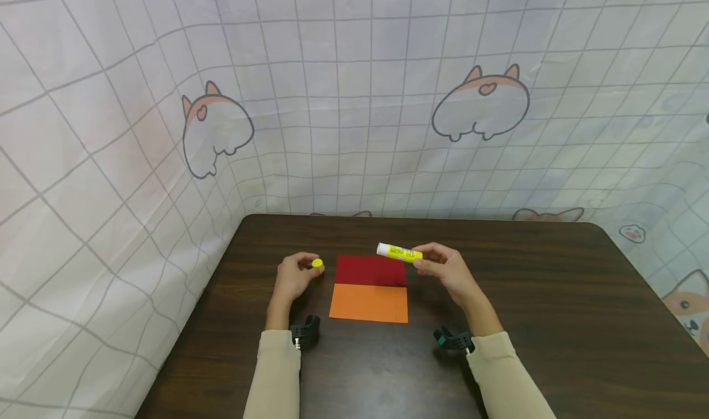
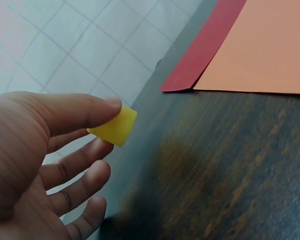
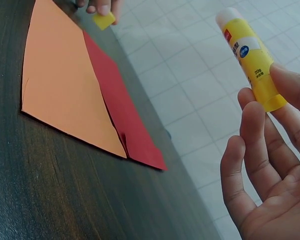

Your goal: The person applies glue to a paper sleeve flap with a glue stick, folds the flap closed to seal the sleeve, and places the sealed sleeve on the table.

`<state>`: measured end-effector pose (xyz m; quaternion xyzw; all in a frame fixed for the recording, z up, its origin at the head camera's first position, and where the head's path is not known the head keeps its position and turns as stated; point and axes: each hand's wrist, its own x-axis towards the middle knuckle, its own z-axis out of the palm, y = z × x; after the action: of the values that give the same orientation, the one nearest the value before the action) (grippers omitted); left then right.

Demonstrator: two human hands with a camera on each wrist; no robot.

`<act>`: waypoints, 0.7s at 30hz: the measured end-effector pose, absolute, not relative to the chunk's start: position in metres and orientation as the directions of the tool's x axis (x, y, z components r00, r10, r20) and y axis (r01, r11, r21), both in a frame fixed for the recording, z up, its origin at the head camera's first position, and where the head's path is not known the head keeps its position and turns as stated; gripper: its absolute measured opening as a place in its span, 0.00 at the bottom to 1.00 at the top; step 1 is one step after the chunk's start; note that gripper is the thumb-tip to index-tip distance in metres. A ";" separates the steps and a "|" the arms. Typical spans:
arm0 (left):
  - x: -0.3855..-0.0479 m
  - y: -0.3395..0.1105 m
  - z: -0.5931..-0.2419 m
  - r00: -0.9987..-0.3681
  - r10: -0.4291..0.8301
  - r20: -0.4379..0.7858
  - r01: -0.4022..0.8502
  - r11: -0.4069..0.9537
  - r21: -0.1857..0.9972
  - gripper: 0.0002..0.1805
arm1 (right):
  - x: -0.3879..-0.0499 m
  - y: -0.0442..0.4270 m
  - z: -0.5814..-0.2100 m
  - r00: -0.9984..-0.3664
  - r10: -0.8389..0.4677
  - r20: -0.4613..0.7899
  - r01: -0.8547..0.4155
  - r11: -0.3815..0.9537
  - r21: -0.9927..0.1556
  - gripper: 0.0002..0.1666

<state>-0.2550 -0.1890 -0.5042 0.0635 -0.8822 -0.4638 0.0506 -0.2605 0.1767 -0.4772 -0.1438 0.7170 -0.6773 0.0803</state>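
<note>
Between thumb and fingertips my left hand (image 1: 292, 280) pinches a small yellow glue stick cap (image 2: 119, 126), held left of the papers. My right hand (image 1: 447, 272) holds an uncapped yellow glue stick (image 3: 254, 62) by its lower end; in the head view its white tip points left, above the red paper. That red paper (image 1: 365, 270) lies on the table, with an orange paper (image 1: 368, 303) nearer me, along its front edge. In the right wrist view the two sheets meet at a slightly raised edge, and the left hand's fingers with the cap show at the top.
The dark wooden table (image 1: 554, 296) carries the papers. Behind it and to its sides hangs a white grid-patterned cloth (image 1: 343, 117) with cartoon dog prints. Each wrist wears a black strap (image 1: 455, 339) close to the table surface.
</note>
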 end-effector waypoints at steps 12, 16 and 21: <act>-0.253 -0.186 -0.494 -0.983 -0.148 0.107 0.025 0.469 0.883 0.18 | -0.260 0.177 -0.477 -0.946 -0.315 0.076 -0.097 0.051 -0.994 0.24; -0.254 -0.182 -0.491 -0.977 -0.164 0.138 0.057 0.423 0.904 0.16 | -0.260 0.177 -0.477 -0.947 -0.314 0.072 -0.092 0.051 -0.994 0.24; -0.255 -0.174 -0.486 -0.969 -0.187 0.159 0.086 0.348 0.934 0.15 | -0.261 0.177 -0.478 -0.946 -0.314 0.073 -0.093 0.048 -0.995 0.24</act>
<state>-0.2552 -0.1735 -0.4856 0.0311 -0.8122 -0.5701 0.1197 -0.2606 0.1766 -0.4778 -0.1416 0.7192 -0.6753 0.0819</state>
